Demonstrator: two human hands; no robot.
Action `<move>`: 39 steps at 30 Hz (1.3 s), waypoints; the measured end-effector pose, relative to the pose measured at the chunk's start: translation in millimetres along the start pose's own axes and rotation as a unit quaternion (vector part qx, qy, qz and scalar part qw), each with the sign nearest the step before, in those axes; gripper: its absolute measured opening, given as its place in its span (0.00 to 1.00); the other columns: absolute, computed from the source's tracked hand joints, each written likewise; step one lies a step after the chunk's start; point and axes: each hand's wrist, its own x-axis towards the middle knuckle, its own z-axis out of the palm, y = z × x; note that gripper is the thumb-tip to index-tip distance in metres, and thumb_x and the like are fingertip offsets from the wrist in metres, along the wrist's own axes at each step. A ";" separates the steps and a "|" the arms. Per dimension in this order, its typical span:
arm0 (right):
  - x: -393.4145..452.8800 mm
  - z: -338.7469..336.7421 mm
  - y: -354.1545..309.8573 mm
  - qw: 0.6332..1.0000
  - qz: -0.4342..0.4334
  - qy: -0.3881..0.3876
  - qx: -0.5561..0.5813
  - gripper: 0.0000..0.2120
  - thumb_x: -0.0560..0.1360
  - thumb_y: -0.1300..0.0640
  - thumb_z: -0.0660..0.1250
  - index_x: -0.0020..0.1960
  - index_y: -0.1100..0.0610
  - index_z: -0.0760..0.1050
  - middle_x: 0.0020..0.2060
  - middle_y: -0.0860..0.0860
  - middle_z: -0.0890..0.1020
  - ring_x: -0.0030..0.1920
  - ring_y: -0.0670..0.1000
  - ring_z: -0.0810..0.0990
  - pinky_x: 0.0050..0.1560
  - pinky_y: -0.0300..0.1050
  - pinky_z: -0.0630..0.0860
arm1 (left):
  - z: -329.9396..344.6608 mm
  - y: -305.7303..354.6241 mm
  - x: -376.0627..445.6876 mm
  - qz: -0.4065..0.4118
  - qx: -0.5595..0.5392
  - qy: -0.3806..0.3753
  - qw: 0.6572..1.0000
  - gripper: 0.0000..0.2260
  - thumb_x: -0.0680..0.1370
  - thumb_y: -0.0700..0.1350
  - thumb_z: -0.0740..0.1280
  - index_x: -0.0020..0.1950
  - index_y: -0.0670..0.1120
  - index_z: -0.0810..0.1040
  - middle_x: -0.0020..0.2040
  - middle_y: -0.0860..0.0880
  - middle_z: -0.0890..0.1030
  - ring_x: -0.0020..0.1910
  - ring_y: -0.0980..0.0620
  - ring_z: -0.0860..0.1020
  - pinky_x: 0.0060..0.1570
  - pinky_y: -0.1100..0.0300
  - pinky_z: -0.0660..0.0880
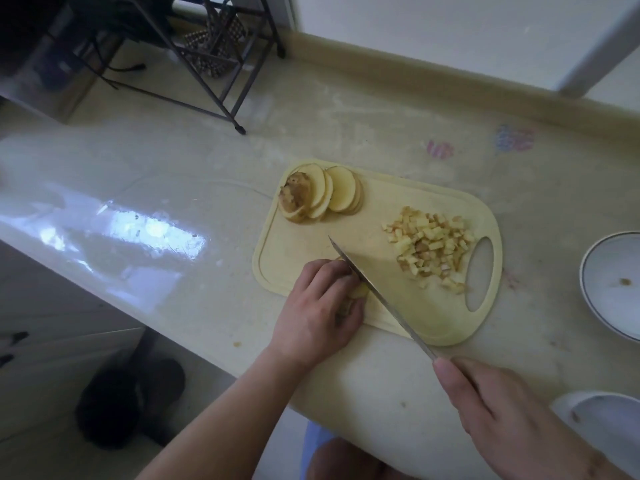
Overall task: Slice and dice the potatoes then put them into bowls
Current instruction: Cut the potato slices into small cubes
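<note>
While the left hand (320, 306) pinned potato under curled fingers and the right hand (498, 407) gripped the knife (377, 294), dice (431, 247) were piled, slices (322, 195) uncut, bowls (613, 285) unfilled — roughly midway.

Round potato slices (325, 197) — pale, skin-edged — lean overlapped at the cutting board's (377, 216) ten o'clock corner, a brown-skinned end piece foremost. Diced potato (431, 247) lies heaped at three o'clock, just beside the handle hole. A small potato piece (358, 292) sits at seven o'clock. Two white bowls — one (611, 285) further toward three o'clock, another (602, 424) toward five o'clock.
</note>
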 end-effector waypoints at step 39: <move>17.3 13.5 -13.0 0.998 -0.056 0.039 -0.011 0.31 0.74 0.31 0.45 0.29 0.55 0.64 0.27 0.46 0.76 0.29 0.47 0.74 0.33 0.40 0.68 | 1.3 -2.6 -2.5 -0.002 0.001 0.014 1.000 0.10 0.76 0.43 0.74 0.52 0.37 0.83 0.49 0.42 0.80 0.50 0.43 0.77 0.51 0.55 0.77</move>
